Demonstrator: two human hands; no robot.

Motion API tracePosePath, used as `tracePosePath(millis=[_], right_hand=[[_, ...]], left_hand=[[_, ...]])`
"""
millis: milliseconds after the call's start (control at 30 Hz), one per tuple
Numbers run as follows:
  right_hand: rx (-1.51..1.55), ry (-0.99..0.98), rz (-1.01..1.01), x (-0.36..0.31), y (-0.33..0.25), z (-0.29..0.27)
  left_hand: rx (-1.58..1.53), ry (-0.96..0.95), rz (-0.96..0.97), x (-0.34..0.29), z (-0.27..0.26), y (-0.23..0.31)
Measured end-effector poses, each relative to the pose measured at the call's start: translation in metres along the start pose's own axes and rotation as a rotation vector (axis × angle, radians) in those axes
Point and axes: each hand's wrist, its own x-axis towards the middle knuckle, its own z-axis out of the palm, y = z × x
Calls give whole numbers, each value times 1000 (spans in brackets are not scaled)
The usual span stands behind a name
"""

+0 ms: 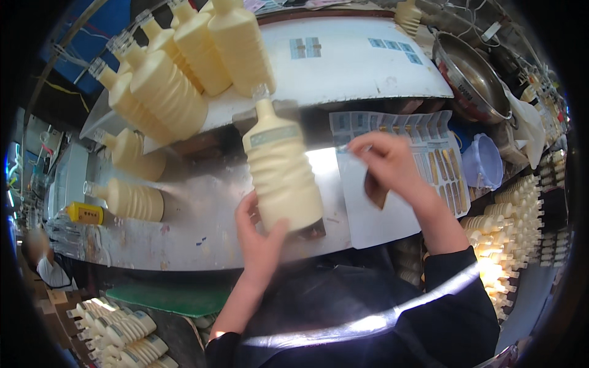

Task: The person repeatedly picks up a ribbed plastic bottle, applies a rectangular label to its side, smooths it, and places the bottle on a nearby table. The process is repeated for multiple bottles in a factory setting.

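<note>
The left hand (261, 239) held the cream bottle (282, 175) by its base over the bench's (184, 245) near edge, probably steadying its banded face upward. Toward the right end, the right hand (392, 164), fingers narrowed, hovered over label sheets (445, 165); its grip couldn't be told.

Too small to read: grey-green label (273, 136) on the cream ribbed bottle (283, 181); right of the bottle, label sheets (423, 130); beyond it, blue stickers (305, 48) on the white board (350, 73); left, printed yellow container (84, 213).
</note>
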Motion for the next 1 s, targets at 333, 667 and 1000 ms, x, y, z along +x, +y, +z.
tracePosePath(millis=[333, 667, 1000], right_hand=[[-463, -166, -942, -42, -17, 60], [-322, -63, -775, -64, 19, 63], [202, -109, 380, -58, -11, 96]], left_hand=[[-129, -24, -1, 11, -1, 1], [81, 48, 89, 8, 10, -3], [-61, 25, 62, 2, 18, -3]])
